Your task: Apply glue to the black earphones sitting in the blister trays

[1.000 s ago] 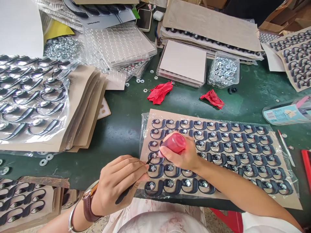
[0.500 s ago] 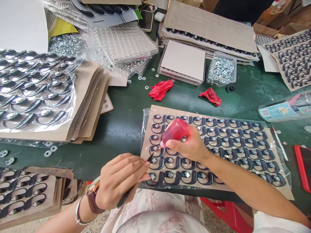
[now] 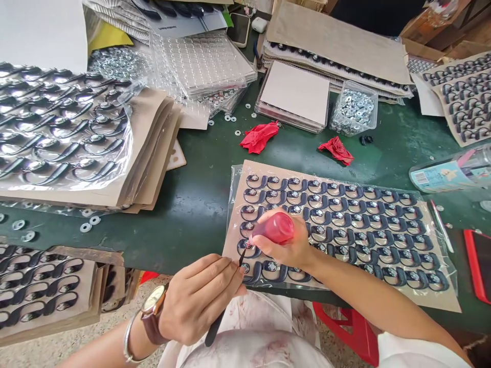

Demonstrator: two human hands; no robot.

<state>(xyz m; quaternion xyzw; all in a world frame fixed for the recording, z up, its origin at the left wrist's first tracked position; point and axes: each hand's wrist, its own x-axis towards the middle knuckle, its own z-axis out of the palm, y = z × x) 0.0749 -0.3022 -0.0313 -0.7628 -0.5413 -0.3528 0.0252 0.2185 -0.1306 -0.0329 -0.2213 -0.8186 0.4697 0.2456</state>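
Observation:
My left hand (image 3: 209,294), with a watch on its wrist, is closed around black tweezers (image 3: 216,327). Their dark tip points up at a ring-shaped black part in the leftmost column of the card. My right hand (image 3: 293,245) grips a translucent red squeeze bottle (image 3: 276,228), tilted so its nozzle meets or nearly meets the same spot beside the tweezer tip. Beneath both hands lies a brown card (image 3: 237,225) under clear film, carrying rows of black curved parts with shiny round centres. The right hand and bottle hide some of these parts.
Stacked cards of similar parts (image 3: 149,148) rise at the left. Behind the work card are two crumpled red cloths (image 3: 260,137) and a clear box of metal washers (image 3: 353,108). A pen (image 3: 441,225), a clear bottle (image 3: 452,171) and a red-cased phone (image 3: 477,266) lie at the right.
The bottle's nozzle has moved down the leftmost column to a part nearer my body. My left hand with the tweezers has shifted slightly right, and the camera view has shifted a little.

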